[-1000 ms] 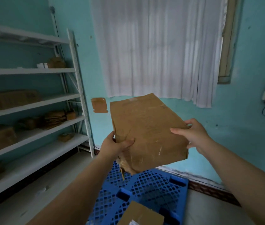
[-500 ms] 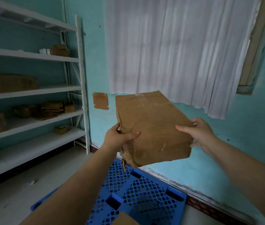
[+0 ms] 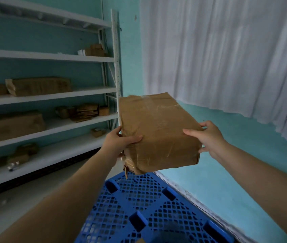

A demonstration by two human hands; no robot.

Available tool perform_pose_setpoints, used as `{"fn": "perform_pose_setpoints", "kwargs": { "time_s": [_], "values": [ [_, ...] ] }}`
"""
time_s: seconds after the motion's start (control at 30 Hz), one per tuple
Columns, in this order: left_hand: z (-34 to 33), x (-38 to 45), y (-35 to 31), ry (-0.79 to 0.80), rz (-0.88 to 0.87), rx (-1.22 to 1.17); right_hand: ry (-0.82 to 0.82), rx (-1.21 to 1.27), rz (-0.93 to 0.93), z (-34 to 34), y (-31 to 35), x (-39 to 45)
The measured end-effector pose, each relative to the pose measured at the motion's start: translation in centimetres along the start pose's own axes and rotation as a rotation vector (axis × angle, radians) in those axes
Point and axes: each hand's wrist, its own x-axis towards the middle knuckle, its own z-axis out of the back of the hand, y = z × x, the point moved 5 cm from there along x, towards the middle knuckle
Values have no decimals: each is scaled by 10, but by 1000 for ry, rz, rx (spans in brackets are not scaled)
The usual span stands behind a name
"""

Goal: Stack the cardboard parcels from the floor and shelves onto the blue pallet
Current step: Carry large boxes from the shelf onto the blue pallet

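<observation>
I hold a brown taped cardboard parcel [image 3: 158, 130] in the air at chest height, above the far end of the blue lattice pallet [image 3: 142, 207]. My left hand [image 3: 120, 142] grips its left side, thumb on top. On the right side, my right hand [image 3: 207, 137] clasps the edge. The parcel's lower left corner is torn and crumpled. Several other cardboard parcels [image 3: 39, 85] lie on the white shelves at the left.
The white metal shelf rack [image 3: 51, 95] runs along the left wall, with a bare grey floor [image 3: 16, 199] strip before it. A turquoise wall [image 3: 244, 163] and a white curtain [image 3: 227, 58] stand close behind the pallet.
My view has swung left and closer to the shelves. The parcel stays held in both hands at about the same height; the parcel seen at the pallet's near edge has slipped out of view.
</observation>
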Motion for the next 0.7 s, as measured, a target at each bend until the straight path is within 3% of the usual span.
{"fn": "perform_pose_setpoints", "kwargs": {
  "time_s": [0.37,0.7],
  "values": [
    [-69,16,6,-271,128,3,257,-55,-8,17,-18,101],
    [-71,47,3,-337,148,75,358,42,-34,-5,-30,140]
  ]
}}
